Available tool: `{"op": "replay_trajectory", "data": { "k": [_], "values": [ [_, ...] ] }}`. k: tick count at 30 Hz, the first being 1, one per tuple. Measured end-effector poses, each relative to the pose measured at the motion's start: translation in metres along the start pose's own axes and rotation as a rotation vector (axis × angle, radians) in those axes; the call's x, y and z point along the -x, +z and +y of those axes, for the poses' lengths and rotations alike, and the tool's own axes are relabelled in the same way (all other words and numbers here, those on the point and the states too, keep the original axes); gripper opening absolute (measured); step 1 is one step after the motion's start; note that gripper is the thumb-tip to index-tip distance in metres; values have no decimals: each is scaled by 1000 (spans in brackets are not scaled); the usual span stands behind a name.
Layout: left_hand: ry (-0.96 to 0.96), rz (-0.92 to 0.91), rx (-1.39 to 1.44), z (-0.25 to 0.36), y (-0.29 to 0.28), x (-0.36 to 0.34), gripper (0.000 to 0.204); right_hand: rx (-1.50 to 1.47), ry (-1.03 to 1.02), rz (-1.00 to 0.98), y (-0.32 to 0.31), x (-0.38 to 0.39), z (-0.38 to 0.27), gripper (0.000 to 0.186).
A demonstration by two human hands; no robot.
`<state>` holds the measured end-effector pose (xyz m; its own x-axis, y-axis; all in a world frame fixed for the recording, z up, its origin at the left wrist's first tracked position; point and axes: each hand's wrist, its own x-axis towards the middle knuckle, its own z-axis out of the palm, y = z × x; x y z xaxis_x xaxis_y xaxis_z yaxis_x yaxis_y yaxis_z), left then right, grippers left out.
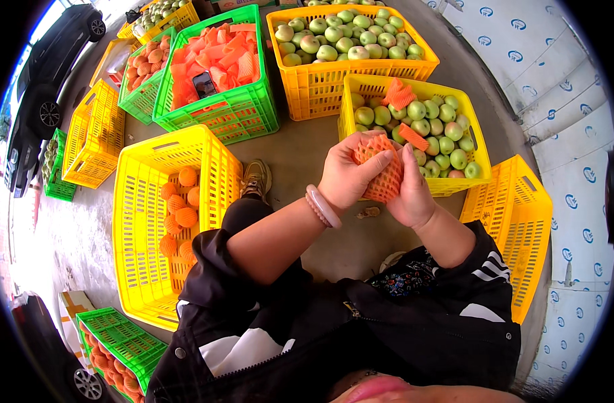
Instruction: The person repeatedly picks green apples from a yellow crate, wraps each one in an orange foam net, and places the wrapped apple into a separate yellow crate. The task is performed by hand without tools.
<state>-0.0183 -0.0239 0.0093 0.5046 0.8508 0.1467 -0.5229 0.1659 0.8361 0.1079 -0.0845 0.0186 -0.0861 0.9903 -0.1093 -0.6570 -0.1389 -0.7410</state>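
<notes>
In front of me, both hands close around a fruit in an orange foam net (379, 176); the net covers it, so its skin is hidden. My left hand (347, 166) grips it from the left, thumb across the net. From the other side my right hand (414, 191) holds it with thumb and fingers. Just beyond is a yellow crate (478, 124) of green apples (448, 144), with two loose foam nets (399, 94) lying on them. To my left, a yellow crate (142, 248) holds several netted fruits (186, 217) at its bottom.
Far ahead stands an orange-yellow crate (354, 84) heaped with apples. A green crate (260, 101) holds loose foam nets and a phone (204, 84). At right leans a yellow crate (522, 248). A green crate (129, 339) of netted fruit stands lower left. Cars (48, 74) are parked far left.
</notes>
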Motion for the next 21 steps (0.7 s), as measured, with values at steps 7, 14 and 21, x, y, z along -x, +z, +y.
{"op": "replay_trajectory", "data": {
  "k": [7,14,21],
  "values": [
    [43,-15,-109,1,-2,-2,6,101,-57,-5,-8,1,10,47],
    [45,16,-276,2,-6,-2,10,174,-73,8,-17,-2,12,72],
    [-6,38,-203,4,-7,-6,17,266,-70,-104,-17,-1,4,101]
  ]
}}
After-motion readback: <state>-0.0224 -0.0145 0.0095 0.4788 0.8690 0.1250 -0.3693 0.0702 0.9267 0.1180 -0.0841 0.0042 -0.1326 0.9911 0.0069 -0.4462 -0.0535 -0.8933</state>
